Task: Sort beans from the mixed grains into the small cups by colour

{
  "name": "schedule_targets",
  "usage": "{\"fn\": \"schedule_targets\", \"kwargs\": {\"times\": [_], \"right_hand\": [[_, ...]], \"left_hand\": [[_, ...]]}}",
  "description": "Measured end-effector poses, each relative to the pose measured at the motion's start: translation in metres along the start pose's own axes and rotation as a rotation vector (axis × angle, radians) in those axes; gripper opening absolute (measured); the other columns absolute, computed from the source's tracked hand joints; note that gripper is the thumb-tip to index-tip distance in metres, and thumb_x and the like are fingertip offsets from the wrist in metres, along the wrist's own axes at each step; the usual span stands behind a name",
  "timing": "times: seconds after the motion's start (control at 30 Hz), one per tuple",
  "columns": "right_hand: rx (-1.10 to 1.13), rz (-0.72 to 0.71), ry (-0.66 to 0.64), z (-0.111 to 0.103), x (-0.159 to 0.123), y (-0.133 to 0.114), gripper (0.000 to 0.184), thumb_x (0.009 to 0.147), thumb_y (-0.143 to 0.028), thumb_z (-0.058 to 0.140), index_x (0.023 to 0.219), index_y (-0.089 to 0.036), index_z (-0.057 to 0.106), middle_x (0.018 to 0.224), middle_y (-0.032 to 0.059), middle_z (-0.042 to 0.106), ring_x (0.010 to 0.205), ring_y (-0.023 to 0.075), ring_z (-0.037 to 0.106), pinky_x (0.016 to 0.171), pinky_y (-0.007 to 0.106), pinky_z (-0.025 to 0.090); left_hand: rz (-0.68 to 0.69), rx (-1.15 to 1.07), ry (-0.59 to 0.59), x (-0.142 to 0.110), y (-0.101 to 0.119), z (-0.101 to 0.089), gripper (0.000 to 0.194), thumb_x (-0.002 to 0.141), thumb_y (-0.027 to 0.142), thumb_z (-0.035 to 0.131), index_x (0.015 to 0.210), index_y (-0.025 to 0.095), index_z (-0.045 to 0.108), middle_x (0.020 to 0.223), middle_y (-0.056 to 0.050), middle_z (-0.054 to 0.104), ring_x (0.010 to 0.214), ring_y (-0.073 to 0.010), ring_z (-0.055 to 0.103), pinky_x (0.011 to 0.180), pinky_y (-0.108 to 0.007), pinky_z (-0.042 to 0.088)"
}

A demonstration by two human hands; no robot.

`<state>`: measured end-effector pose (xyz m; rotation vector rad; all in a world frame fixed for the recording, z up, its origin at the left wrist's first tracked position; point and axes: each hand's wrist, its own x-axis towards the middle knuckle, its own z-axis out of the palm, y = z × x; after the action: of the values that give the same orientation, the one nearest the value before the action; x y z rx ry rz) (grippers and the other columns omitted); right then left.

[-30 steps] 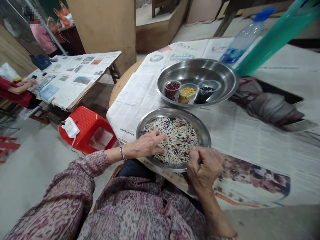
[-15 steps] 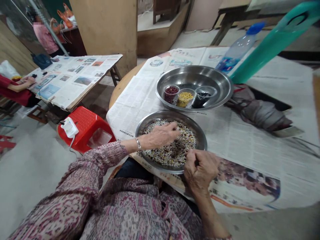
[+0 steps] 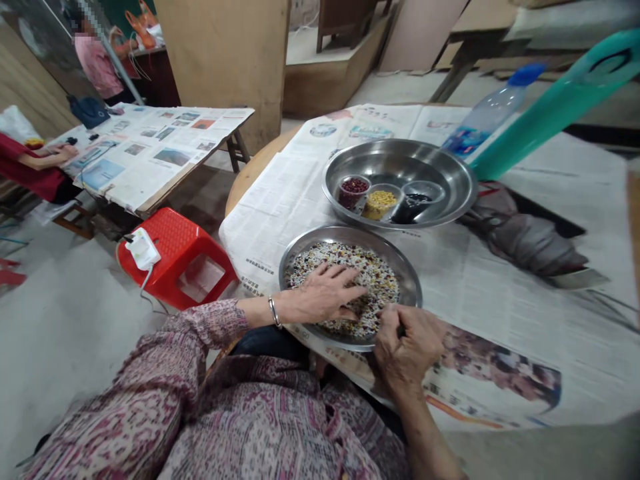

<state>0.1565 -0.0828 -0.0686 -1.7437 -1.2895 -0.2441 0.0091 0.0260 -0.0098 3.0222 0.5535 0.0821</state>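
Newspapered table (image 3: 270, 213), L hand (image 3: 325, 293) flat on grains (image 3: 370, 280), R hand (image 3: 407, 347) fisted

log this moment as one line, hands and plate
left hand: flat on mixed grains | right hand: curled over rim of steel plate | beyond: steel basin holding three small cups

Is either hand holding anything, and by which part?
The left hand rests open on the mixed grains, holding nothing. The right hand curls at the steel plate's rim; any hold cannot be told.
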Motion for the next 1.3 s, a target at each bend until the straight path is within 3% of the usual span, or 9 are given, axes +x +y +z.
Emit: {"fn": "schedule_targets", "kwargs": {"times": [0.07,0.13,0.3,0.4,0.57,0.73,0.87,1.03,1.3], "right_hand": [[0.003,0.009,-0.001,0.0,0.0,-0.001,0.027,0.092,-0.029,0.049,0.067,-0.021,0.055,0.065,0.0025,0.061,0.067,0.0175,0.053,0.076,0.036,0.041],[0.009,0.018,-0.007,0.0,0.0,-0.001,0.027,0.092,-0.029,0.049,0.067,-0.021,0.055,0.065,0.0024,0.061,0.067,0.0174,0.053,0.077,0.036,0.04],[0.018,-0.003,-0.004,0.0,-0.001,0.0,0.026,0.091,-0.027,0.049,0.067,-0.021,0.056,0.066,0.0028,0.062,0.067,0.0176,0.055,0.077,0.036,0.042],[-0.002,-0.008,-0.01,-0.001,0.0,0.001,0.028,0.092,-0.029,0.05,0.066,-0.021,0.056,0.065,0.0027,0.062,0.067,0.0176,0.055,0.077,0.036,0.042],[-0.091,-0.038,-0.078,-0.005,0.0,-0.001,0.026,0.092,-0.031,0.049,0.069,-0.022,0.056,0.07,0.0034,0.066,0.07,0.0181,0.055,0.083,0.037,0.04],[-0.294,-0.162,-0.175,-0.015,0.013,-0.008,0.018,0.092,-0.032,0.052,0.084,-0.022,0.065,0.083,0.0034,0.072,0.078,0.0187,0.06,0.094,0.041,0.033],[-0.321,-0.154,-0.198,-0.014,0.041,-0.008,0.02,0.092,-0.03,0.051,0.092,-0.02,0.069,0.09,0.0073,0.073,0.081,0.0203,0.062,0.08,0.035,0.038],[-0.313,-0.096,-0.358,0.008,0.069,0.008,0.026,0.089,-0.028,0.049,0.097,-0.019,0.072,0.091,0.0088,0.072,0.073,0.0197,0.059,0.066,0.032,0.037],[-0.365,-0.177,-0.502,0.023,0.071,0.028,0.024,0.085,-0.024,0.054,0.097,-0.022,0.075,0.091,0.0061,0.072,0.068,0.0175,0.056,0.062,0.03,0.037]], "left_hand": [[0.089,-0.006,-0.03,-0.008,-0.003,-0.005,0.024,0.099,0.033,0.05,0.117,0.023,0.061,0.139,-0.006,0.052,0.125,-0.0245,0.046,0.102,-0.041,0.042],[0.082,0.007,-0.041,-0.017,-0.009,-0.011,0.021,0.098,0.019,0.045,0.109,0.021,0.063,0.132,-0.006,0.056,0.117,-0.0225,0.05,0.096,-0.037,0.046],[-0.193,-0.019,-0.039,-0.032,-0.018,-0.014,0.025,0.093,0.004,0.04,0.103,0.014,0.061,0.114,-0.01,0.059,0.103,-0.0201,0.054,0.084,-0.031,0.049],[-0.259,-0.09,-0.002,-0.03,-0.009,-0.007,0.025,0.095,0.008,0.039,0.106,0.015,0.06,0.109,-0.009,0.058,0.1,-0.0195,0.054,0.082,-0.031,0.05],[-0.171,-0.171,0.052,-0.022,0.006,0.002,0.024,0.095,0.013,0.041,0.11,0.019,0.059,0.113,-0.008,0.057,0.103,-0.0208,0.051,0.089,-0.035,0.049],[-0.336,-0.147,0.152,-0.022,0.005,0.007,0.03,0.094,0.014,0.043,0.121,0.017,0.054,0.122,-0.01,0.055,0.109,-0.0243,0.048,0.089,-0.038,0.049],[-0.32,-0.194,0.191,-0.024,0.004,0.011,0.026,0.097,0.017,0.042,0.118,0.018,0.057,0.12,-0.008,0.056,0.109,-0.0223,0.048,0.091,-0.036,0.048],[-0.342,-0.21,0.158,-0.025,0.006,0.01,0.024,0.099,0.021,0.041,0.115,0.019,0.059,0.112,-0.007,0.058,0.106,-0.0219,0.051,0.09,-0.036,0.048],[-0.346,-0.218,0.14,-0.024,0.007,0.008,0.025,0.101,0.025,0.039,0.111,0.018,0.061,0.109,-0.007,0.059,0.102,-0.0214,0.052,0.091,-0.035,0.047]]}}
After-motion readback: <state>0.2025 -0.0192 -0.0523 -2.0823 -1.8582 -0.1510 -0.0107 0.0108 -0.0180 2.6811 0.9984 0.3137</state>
